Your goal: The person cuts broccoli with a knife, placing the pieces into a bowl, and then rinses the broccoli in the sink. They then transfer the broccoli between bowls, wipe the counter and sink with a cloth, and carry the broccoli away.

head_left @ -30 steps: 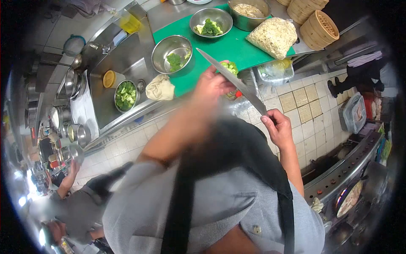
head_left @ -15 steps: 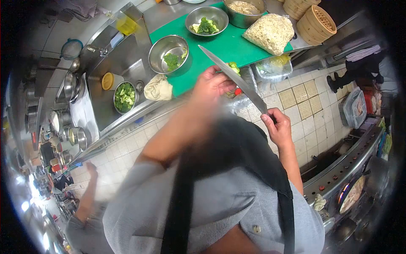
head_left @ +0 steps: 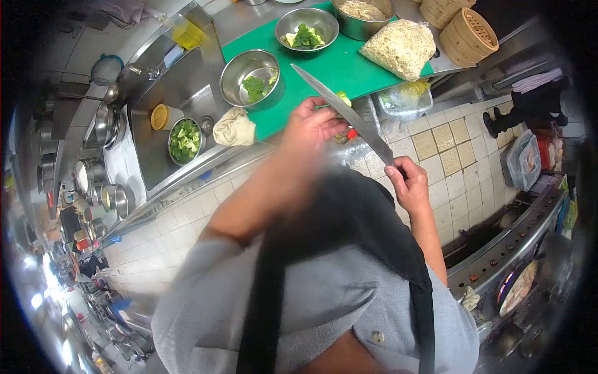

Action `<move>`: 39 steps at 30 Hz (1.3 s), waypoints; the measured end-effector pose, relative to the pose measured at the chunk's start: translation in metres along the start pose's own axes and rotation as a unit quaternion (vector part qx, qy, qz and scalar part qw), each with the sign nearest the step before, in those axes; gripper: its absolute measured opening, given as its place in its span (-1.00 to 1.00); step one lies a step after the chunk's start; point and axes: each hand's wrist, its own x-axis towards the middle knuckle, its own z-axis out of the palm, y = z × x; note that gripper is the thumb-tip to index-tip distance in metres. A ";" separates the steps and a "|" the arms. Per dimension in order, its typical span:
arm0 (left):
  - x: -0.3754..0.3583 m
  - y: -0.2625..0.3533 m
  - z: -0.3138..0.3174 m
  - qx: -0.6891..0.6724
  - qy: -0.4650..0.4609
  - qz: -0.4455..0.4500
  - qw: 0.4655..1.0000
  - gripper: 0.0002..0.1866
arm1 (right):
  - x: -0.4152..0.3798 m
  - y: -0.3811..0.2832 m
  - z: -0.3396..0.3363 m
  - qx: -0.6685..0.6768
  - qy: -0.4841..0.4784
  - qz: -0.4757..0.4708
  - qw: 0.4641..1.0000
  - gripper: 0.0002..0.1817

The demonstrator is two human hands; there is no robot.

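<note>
My right hand (head_left: 409,186) is closed around the handle end of a long kitchen knife (head_left: 349,115), its blade slanting up and left across the front of the board. My left hand (head_left: 313,124) has its fingers curled behind the blade. A piece of broccoli (head_left: 344,98) shows just past the blade at those fingers, most of it hidden. Beyond the hands lies a green cutting board (head_left: 305,81). On it stand a deep steel pot (head_left: 274,103) with a few broccoli florets (head_left: 254,89) and a steel bowl (head_left: 327,28) with more broccoli (head_left: 305,37).
A folded cloth (head_left: 235,127) lies at the board's left corner. Left of it, a sink (head_left: 149,103) holds a bowl of broccoli (head_left: 185,142). A bulging bag (head_left: 400,50) and bamboo steamers (head_left: 468,37) stand at the right. Clear bins (head_left: 403,100) sit below the board's edge.
My hands and the knife keep nearly the same pose. The view has shifted very slightly. The other person's arm at the lower left has gone out of sight.
</note>
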 end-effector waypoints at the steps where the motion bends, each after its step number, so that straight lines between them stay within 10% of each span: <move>1: -0.001 0.002 0.002 0.010 0.006 0.005 1.000 -0.68 | 0.000 0.001 0.001 0.003 0.004 -0.002 1.000 -0.74; 23: 0.078 0.099 -0.025 0.105 0.051 0.143 0.983 -0.47 | -0.050 0.091 0.002 0.040 -0.019 0.165 0.985 -0.70; 39: 0.067 0.138 -0.130 0.620 0.182 0.099 0.757 -0.52 | 0.000 0.050 -0.039 -0.067 -0.051 0.247 0.965 -0.54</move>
